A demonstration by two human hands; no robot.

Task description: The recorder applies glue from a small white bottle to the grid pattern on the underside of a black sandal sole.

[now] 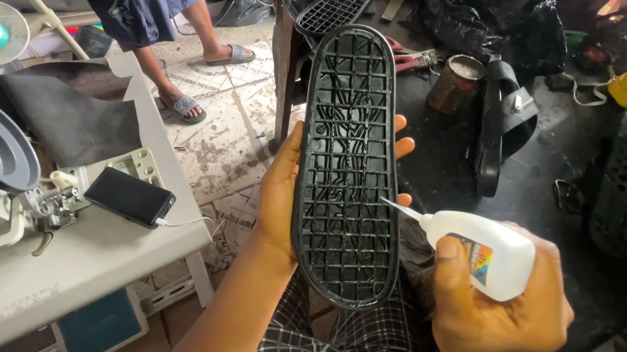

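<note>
While nozzle nears rim — gluing step on black sole (353, 165), gridded underside up.
Left hand (282, 196) grip wrapped round sole edge; right hand (494, 305) grip clenched on white glue bottle (485, 255) — next likely needs steady tip contact, gentle squeeze.

left hand (278, 196) grips black grid sole (351, 165) upright; right hand (493, 313) holds white glue bottle (481, 253), nozzle at sole edge.

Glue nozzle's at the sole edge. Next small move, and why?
Probably tip the glue bottle in the right hand so its nozzle touches the black sole's grid: the tip sits just at the right rim, and the left hand holds the sole face-up.
</note>
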